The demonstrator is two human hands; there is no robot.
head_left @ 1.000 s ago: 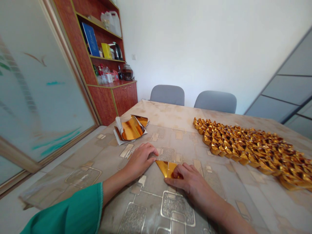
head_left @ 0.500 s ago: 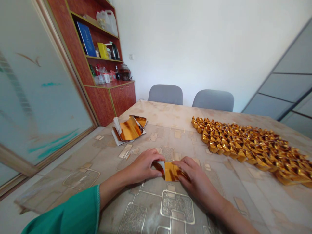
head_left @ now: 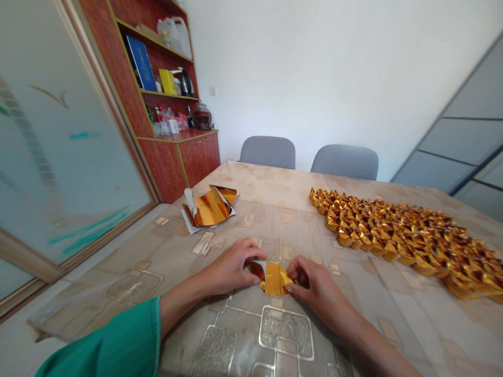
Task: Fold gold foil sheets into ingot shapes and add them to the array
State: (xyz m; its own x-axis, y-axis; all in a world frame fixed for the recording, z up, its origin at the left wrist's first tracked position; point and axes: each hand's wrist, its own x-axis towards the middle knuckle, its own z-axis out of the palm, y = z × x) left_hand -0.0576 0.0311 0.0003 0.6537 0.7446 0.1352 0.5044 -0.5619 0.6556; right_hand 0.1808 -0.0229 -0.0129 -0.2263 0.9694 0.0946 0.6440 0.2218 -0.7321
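Observation:
A small piece of gold foil paper lies on the tablecloth between my hands, partly folded, with a pale underside showing at its left. My left hand grips its left end between thumb and fingers. At the other end, my right hand pinches a folded corner, its fingers curled and thumb at the lower edge. To the left beyond my hands is a loose stack of gold foil sheets with white backs. Rows of folded gold paper ingots cover the right side of the table.
The table has a patterned plastic cover. Two grey chairs stand at its far edge. A red-brown cabinet with bottles and a kettle is at the back left, beside a frosted sliding door.
My right fingers have drawn back slightly from the top of the paper, and its right end now shows a slanted corner fold. My left hand has stayed nearly still.

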